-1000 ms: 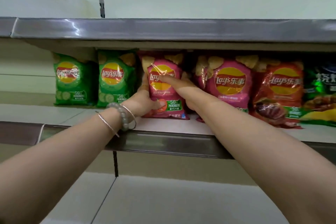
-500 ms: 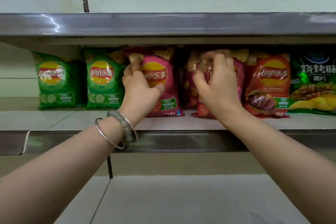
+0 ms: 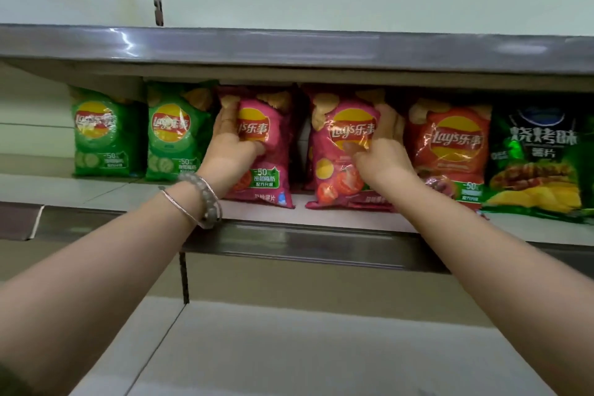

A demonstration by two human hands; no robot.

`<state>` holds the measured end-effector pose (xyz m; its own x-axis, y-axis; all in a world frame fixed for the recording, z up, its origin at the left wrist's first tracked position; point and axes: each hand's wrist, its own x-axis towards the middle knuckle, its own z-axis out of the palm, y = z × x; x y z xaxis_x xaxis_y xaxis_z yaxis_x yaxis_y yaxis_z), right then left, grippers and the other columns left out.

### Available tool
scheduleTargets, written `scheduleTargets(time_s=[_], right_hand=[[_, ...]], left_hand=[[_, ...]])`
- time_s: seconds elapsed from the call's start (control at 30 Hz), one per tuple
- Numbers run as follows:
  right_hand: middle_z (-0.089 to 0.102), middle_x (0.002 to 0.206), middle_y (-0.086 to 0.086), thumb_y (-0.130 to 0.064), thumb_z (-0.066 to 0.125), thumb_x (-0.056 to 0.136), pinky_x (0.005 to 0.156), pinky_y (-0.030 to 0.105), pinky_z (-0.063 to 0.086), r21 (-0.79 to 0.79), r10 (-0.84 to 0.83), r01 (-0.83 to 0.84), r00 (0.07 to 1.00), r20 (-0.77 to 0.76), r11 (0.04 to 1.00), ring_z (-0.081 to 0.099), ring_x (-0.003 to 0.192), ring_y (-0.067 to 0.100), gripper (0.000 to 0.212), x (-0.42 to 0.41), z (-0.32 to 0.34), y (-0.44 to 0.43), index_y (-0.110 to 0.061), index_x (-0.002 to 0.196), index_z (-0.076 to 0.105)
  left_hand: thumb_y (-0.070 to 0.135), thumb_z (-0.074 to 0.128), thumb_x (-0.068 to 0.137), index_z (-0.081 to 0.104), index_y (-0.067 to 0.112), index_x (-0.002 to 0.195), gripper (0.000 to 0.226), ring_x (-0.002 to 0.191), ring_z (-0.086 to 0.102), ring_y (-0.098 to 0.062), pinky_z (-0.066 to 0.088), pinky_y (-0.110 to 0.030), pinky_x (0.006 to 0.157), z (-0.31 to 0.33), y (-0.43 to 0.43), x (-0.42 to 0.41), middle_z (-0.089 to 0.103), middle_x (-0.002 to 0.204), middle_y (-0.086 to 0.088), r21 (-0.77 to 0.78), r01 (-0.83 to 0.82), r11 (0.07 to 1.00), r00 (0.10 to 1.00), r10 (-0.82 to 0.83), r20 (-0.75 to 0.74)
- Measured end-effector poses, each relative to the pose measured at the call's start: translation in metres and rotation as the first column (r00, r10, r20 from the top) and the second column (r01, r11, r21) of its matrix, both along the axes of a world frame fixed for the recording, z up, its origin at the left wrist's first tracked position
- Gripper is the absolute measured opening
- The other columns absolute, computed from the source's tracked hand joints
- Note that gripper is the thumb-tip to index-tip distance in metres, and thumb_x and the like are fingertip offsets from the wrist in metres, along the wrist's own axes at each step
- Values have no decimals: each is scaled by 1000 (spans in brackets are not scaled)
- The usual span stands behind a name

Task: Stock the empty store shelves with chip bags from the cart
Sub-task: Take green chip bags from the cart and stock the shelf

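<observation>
Green bags (image 3: 106,135) left, red bag (image 3: 450,151) right of both pink bags (image 3: 266,151).

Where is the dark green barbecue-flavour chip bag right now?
In the head view, the dark green barbecue-flavour chip bag stands at the row's far right, beside the orange-red chip bag.

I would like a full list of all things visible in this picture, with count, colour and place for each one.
green chip bags: 2, green, left end of the stocked shelf, standing side by side
pink chip bags: 2, pink-red, middle of the row, one under each hand
orange-red chip bag: 1, orange-red, right of the pink ones
dark green chip bag: 1, dark green with yellow, far right
stocked shelf: 1, pale with grey metal front edge, middle height
upper shelf: 1, grey edge, above the bags
lower shelf: 1, pale, below
bracelets: 2, silver and grey beads, left wrist
left hand: 1, on the left pink bag
right hand: 1, on the right pink bag
</observation>
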<state>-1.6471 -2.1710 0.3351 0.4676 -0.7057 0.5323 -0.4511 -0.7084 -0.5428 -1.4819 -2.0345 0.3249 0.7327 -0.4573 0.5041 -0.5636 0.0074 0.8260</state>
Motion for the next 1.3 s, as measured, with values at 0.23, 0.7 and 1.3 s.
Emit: scheduleTargets(time_s=[0.23, 0.7, 1.3], right_hand=[[39, 142, 21, -47, 50, 91, 78, 28, 42, 17, 28, -27, 999, -36, 999, 53, 114, 37, 63, 1, -14, -4, 1, 133, 43], [-23, 155, 6, -24, 43, 96, 119, 41, 8, -315, 0, -113, 941, -338, 942, -17, 144, 30, 74, -3, -14, 6, -30, 149, -8], [-16, 156, 3, -42, 68, 82, 112, 43, 30, -222, -93, 61, 986, -138, 973, 9, 143, 34, 93, -108, -10, -69, -38, 148, 4]], left_hand=[[27, 71, 78, 9, 26, 151, 96, 146, 6, -30, 14, -43, 119, 1, 4, -22, -5, 159, -11, 103, -242, 965, 955, 218, 200], [9, 58, 84, 25, 9, 147, 71, 147, 2, -25, 7, -37, 119, -14, -50, -97, 5, 159, -12, 225, -72, 972, 846, -60, 529], [48, 71, 76, 2, 28, 151, 104, 141, -27, -31, -15, -43, 114, -1, -87, -128, -25, 155, -11, 467, -278, 839, 703, -153, 694]])
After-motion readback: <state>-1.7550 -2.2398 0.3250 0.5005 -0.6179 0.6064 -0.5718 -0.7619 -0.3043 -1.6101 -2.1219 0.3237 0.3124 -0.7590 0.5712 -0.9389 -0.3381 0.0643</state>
